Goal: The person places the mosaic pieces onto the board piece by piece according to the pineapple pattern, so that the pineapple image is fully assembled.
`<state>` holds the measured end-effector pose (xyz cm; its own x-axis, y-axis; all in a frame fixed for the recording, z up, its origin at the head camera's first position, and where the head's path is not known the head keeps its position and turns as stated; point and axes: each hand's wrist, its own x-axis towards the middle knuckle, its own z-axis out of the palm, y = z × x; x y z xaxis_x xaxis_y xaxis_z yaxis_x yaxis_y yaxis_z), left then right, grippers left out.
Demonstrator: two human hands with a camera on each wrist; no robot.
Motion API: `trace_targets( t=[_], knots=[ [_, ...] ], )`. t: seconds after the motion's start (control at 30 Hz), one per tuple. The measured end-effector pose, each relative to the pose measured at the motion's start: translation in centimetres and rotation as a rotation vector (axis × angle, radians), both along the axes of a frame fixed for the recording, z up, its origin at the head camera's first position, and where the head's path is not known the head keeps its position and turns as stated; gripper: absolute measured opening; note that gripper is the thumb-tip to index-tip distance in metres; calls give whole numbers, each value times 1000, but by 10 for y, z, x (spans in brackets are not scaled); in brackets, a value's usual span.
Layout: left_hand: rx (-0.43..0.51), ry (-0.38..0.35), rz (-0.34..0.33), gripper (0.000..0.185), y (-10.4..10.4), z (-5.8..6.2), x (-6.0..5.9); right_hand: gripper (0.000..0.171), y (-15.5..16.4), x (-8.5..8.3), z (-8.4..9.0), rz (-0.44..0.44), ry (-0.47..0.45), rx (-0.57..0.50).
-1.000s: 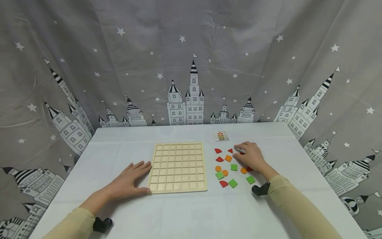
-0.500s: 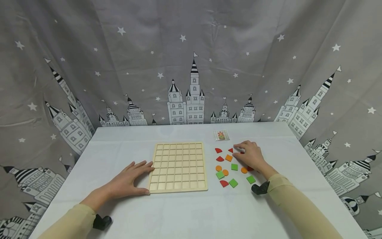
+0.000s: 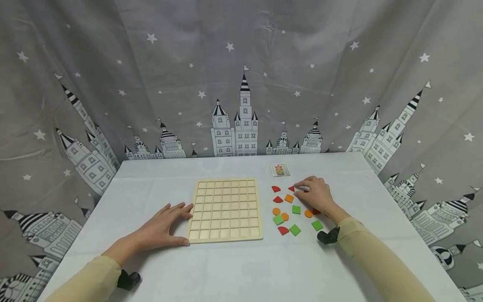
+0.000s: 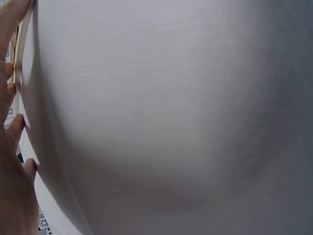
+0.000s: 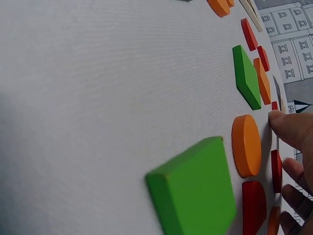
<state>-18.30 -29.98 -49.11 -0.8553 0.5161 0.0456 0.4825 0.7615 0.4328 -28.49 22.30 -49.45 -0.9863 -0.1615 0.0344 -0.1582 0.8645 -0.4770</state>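
Gridded board (image 3: 225,210) on table (image 3: 226,268); picture card (image 3: 279,170) at its two o'clock, loose shape tiles (image 3: 296,209) at three. Left hand (image 3: 163,227) at board's nine o'clock edge; right hand (image 3: 318,195) at tiles' two o'clock. Curtain (image 3: 241,25) at twelve, behind table.

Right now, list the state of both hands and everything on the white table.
Pale wooden grid board: flat, every square bare.
Left bare hand: fingers spread at the board's edge.
Small red triangular tile: appears flat.
Right bare hand: thumb and finger at that tile, grip unclear.
Other red tiles: flat, some partly hidden.
Orange round discs: flat.
Orange square tile: flat.
Green square tiles: flat.
Square picture card: flat, picture up.
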Motion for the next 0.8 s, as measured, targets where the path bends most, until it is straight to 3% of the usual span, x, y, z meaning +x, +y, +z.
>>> trace_targets(
  t=[0.8],
  knots=[
    [20, -2, -1, 83, 0, -1, 2, 39, -4, -6, -3, -60, -39, -43]
  ],
)
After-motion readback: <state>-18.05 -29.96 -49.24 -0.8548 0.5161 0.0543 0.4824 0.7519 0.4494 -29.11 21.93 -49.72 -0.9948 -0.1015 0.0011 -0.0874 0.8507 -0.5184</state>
